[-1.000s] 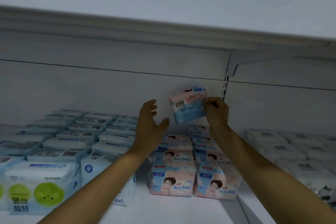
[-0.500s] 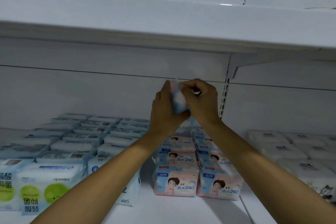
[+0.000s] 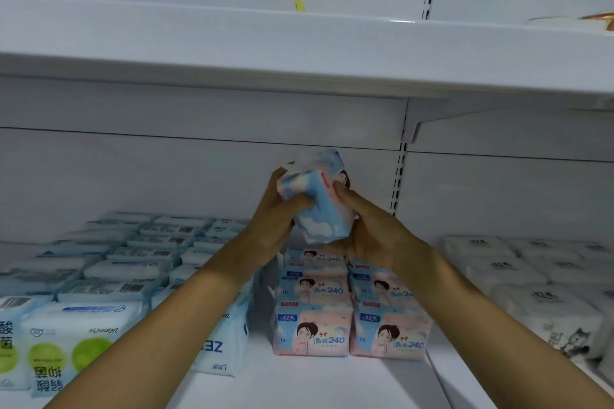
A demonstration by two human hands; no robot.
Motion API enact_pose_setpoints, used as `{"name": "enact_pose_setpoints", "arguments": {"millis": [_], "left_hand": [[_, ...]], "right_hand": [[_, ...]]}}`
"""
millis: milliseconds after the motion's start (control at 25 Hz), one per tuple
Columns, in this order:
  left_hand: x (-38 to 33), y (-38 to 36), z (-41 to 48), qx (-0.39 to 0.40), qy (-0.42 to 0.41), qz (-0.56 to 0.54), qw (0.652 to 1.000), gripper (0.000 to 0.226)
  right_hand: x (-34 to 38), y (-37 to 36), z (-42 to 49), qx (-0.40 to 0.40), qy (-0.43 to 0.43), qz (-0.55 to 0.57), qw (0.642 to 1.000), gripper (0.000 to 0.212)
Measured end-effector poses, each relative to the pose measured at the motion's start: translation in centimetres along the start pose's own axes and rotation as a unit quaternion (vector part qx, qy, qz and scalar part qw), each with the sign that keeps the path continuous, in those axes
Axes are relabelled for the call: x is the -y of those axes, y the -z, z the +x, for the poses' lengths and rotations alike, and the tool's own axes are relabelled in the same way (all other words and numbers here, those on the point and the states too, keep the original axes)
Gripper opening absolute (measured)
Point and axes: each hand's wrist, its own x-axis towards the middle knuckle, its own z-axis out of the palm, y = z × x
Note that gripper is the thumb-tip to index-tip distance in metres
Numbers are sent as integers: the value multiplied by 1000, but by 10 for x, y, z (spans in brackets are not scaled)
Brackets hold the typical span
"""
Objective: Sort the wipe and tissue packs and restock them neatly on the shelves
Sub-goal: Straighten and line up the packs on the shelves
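A pink and blue pack (image 3: 319, 209) is held up in the air between both hands, tilted, above the rows of matching pink packs (image 3: 349, 325) on the shelf (image 3: 315, 382). My left hand (image 3: 275, 222) grips its left side with the thumb across the front. My right hand (image 3: 372, 229) grips its right side and underside. Two columns of those pink packs, printed with a face and "240", run from the shelf front to the back wall.
Blue and white wipe packs (image 3: 133, 262) and green-dotted packs (image 3: 59, 349) fill the shelf's left part. White tissue packs (image 3: 538, 289) lie on the neighbouring shelf at right. An upper shelf (image 3: 299, 43) overhangs close above the hands.
The left hand has joined the right on the pack. Both hands have turned it from its barcode side to its side face and brought it a little lower.
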Motion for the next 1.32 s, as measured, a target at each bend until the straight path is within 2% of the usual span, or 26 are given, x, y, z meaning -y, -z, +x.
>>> {"name": "enact_pose_setpoints", "arguments": {"millis": [40,80,160,240,360,440,520,600,640,720,840,880,1000,1080,1160,1240,1320], "left_hand": [[-1,1,-1,17,1,60,998,60],[-3,2,-6,6,14,128,992,59],[0,8,-13,-42,41,214,975,68],[6,7,-18,-62,50,244,967,73],[14,-8,-22,-83,77,270,956,82],[18,-14,-29,-91,97,296,946,87],[31,-13,-33,-77,88,347,930,101],[43,-12,-41,-40,134,415,899,92],[50,-11,-45,-23,163,434,886,88],[58,-11,-49,1,190,430,883,83],[59,-12,-49,-11,175,428,886,92],[58,-12,-48,-16,176,430,885,95],[56,-14,-52,1,156,441,884,96],[54,-14,-54,25,167,457,873,88],[53,-14,-55,31,171,489,855,79],[50,-16,-54,41,146,562,813,74],[48,-20,-46,61,106,636,762,73]], "right_hand": [[-2,2,3,-21,60,-18,998,38],[-5,5,5,-76,140,-76,984,35],[-15,16,15,-189,272,-220,918,62],[-24,22,23,-213,310,-280,884,77],[-33,18,37,-217,302,-291,882,81],[-45,17,52,-205,247,-357,877,84],[-58,22,62,-156,158,-483,847,89],[-61,32,65,-138,122,-540,821,85],[-59,35,66,-145,130,-552,811,78],[-53,37,65,-162,176,-562,792,66],[-53,35,65,-153,204,-579,774,56],[-56,36,66,-138,195,-606,758,51],[-60,34,71,-114,185,-703,677,40],[-55,29,71,-91,162,-709,680,41],[-45,29,71,-35,106,-691,714,43],[-34,32,67,-12,100,-653,751,37],[-27,40,63,-40,125,-583,802,30]]}}
